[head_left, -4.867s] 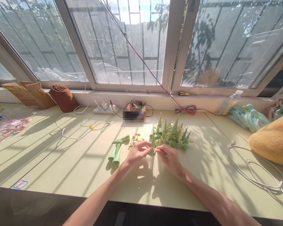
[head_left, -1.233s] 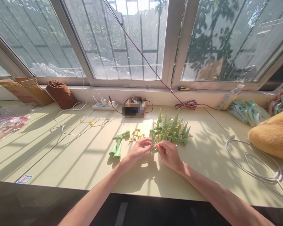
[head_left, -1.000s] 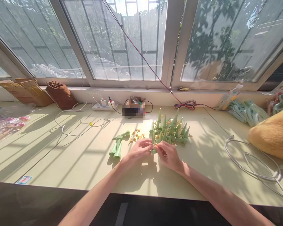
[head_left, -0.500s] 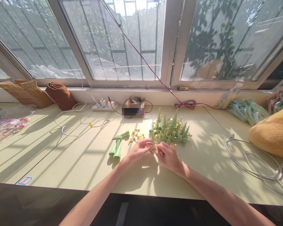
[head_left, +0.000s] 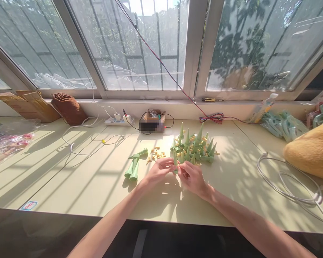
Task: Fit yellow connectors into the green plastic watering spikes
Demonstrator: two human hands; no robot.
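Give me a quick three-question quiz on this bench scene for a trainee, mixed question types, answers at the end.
1. True or false: the left hand and the right hand pinch one green cone between them.
2. The small yellow pieces lie: A) between the flat-lying cones and the cone pile; B) on the window ledge; C) beside the plush cushion.
3. Fill in: the looped white cable lies to the ____ of the hands, by the person's own sides.
Key: 1 true; 2 A; 3 right.
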